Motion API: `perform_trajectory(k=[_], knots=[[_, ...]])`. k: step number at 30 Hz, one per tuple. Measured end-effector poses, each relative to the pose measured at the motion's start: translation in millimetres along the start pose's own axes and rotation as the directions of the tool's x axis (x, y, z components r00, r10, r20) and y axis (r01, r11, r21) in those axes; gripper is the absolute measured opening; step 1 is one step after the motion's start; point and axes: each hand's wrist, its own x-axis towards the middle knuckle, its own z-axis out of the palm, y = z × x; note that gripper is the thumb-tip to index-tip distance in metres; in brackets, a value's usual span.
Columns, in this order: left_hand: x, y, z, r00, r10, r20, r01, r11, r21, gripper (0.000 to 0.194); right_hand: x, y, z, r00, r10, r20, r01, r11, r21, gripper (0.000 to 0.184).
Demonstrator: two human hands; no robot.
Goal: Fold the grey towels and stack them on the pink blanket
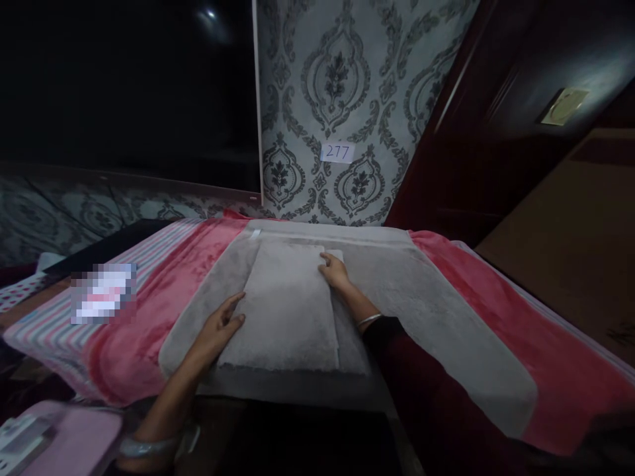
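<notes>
A light grey plush cloth [290,304], folded into layers, lies flat on a larger grey plush cover [397,284]. At the cloth's left edge is my left hand [218,327], its thumb and fingers apart and the fingertips touching the edge. My right hand [335,271] rests at the far right corner, fingertips on the cloth's margin with a small gap between finger and thumb. A lower layer shows slightly past the right edge. Neither hand has the cloth lifted.
Red plush fabric [143,324] and a striped cloth [59,324] lie under the grey cover. Behind stand a patterned wall with a "277" label [338,152] and a dark television [129,92]. A cardboard box [570,231] is at right, a pink stool-like surface [84,436] at lower left.
</notes>
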Motion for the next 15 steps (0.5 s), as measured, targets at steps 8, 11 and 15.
perform_trajectory(k=[8, 11, 15], knots=[[-1.6, -6.0, -2.6, 0.997, 0.066, 0.048, -0.069, 0.996, 0.064, 0.077, 32.2, -0.9, 17.5, 0.991, -0.128, -0.049, 0.128, 0.992, -0.013, 0.064], [-0.5, -7.5, -2.9, 0.994, 0.079, 0.073, -0.083, 0.995, 0.048, 0.076, 29.5, 6.2, 24.6, 0.988, -0.139, -0.065, 0.138, 0.990, -0.031, 0.062], [-1.2, -7.8, -1.8, 0.993, 0.102, 0.061, -0.106, 0.993, 0.058, 0.074, 28.7, 12.4, 27.9, 0.986, -0.142, -0.090, 0.141, 0.990, -0.020, 0.063]])
